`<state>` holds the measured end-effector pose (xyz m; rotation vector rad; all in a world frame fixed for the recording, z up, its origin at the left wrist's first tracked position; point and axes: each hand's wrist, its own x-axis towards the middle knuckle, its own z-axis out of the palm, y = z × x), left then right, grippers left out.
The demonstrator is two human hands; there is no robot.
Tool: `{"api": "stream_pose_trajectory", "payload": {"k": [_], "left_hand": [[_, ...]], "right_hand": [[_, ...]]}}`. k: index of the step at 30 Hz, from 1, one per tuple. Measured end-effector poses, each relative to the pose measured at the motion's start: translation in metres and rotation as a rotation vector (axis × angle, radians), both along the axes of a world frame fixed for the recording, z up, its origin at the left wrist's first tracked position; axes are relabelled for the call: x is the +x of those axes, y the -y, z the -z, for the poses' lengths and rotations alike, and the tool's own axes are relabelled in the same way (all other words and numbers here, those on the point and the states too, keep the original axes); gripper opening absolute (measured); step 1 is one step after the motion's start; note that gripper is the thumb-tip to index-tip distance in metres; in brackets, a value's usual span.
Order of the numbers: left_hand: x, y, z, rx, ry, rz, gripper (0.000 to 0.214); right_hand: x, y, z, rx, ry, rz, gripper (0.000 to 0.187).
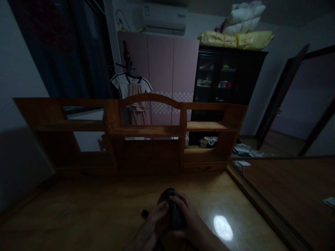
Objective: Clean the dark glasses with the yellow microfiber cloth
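A dark, rounded object [176,216] is held low in front of me, just above the wooden surface. It is too dim to tell its kind. My left hand [158,218] closes on its left side, the fingertips near its upper part. Against its right side and top curls my right hand [187,211], fingers bent over it. A small black item [144,213] lies on the wood just left of my left hand; what it is stays unclear.
A wooden shelf unit [149,130] spans the back of the wooden surface [104,202]. At right a raised wooden edge [256,198] runs along it. Beyond stand a pink wardrobe [161,66], hanging clothes [137,94] and a dark cabinet [246,76]. A bright reflection lies at right.
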<state>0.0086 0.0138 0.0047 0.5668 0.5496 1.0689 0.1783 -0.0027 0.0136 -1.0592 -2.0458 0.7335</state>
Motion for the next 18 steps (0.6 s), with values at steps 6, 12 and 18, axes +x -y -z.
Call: {"api": "stream_pose_trajectory", "payload": {"k": [6,12,18], "left_hand": [[0.000,0.001,0.010,0.052,0.016,0.024,0.041],[0.003,0.008,0.001,0.165,0.087,0.143,0.038],[0.006,0.008,-0.011,0.106,0.068,0.119,0.030]], "right_hand": [[-0.004,0.012,-0.006,-0.188,-0.392,0.055,0.078],[-0.009,0.008,-0.003,-0.578,-0.774,0.062,0.058],[-0.006,0.007,-0.009,-0.547,-0.688,0.277,0.049]]}}
